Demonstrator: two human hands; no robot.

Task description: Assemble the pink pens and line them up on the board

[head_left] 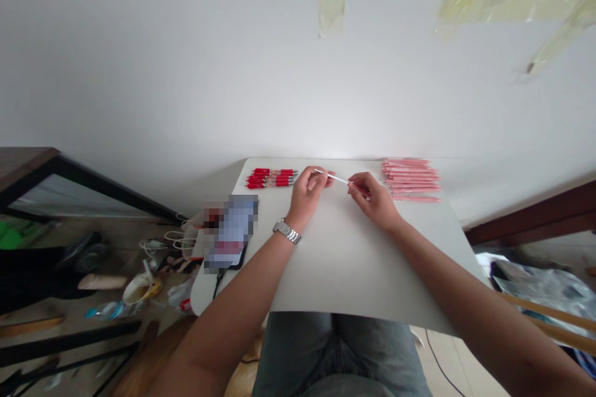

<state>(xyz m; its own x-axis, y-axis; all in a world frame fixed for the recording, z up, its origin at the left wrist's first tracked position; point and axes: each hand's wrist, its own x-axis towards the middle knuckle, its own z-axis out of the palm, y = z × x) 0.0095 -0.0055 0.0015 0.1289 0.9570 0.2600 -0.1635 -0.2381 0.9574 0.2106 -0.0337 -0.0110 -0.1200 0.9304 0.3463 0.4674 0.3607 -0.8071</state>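
Observation:
A slim white stick, looking like a pen refill (338, 178), spans the gap between my two hands above the far part of the table. My left hand (308, 189), with a metal watch on the wrist, has its fingers closed around the left end. The fingertips of my right hand (372, 198) pinch the other end, where a bit of red shows; what that red part is, I cannot make out. Left of my hands lie several red click pens (279, 180) in a row. On the right is a stack of thin pink sticks (412, 177).
The white table (344, 273) stands against a wall (279, 74). At its left edge lies a pixelated phone (230, 236) with a cable (218, 282). A cup (138, 288), bags and cords clutter the floor at left. Plastic-wrapped things (542, 285) are at right.

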